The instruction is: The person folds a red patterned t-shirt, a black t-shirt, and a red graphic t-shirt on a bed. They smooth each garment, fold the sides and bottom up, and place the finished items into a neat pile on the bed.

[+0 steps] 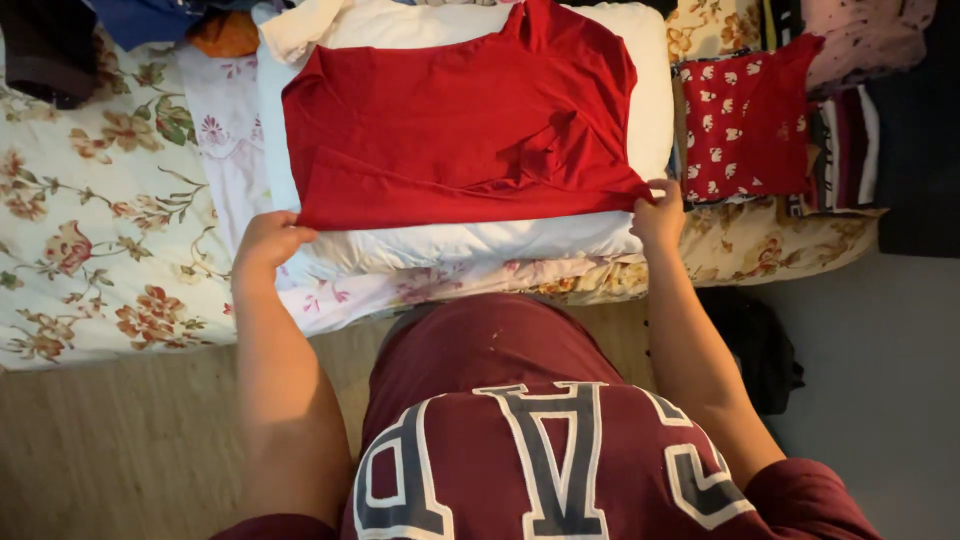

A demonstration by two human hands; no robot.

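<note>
A plain red garment (460,120) lies spread and partly folded on a white cushion (470,245) on the bed. My left hand (268,243) pinches the garment's near left corner. At the near right corner, my right hand (660,215) grips the red cloth too. Both hands sit at the cushion's front edge, with the garment stretched flat between them.
A floral bedsheet (90,200) covers the bed to the left. A red patterned folded cloth (745,120) tops a pile of folded clothes (840,150) on the right. More clothes lie at the back left (160,20). A dark bag (755,345) sits on the floor by my right arm.
</note>
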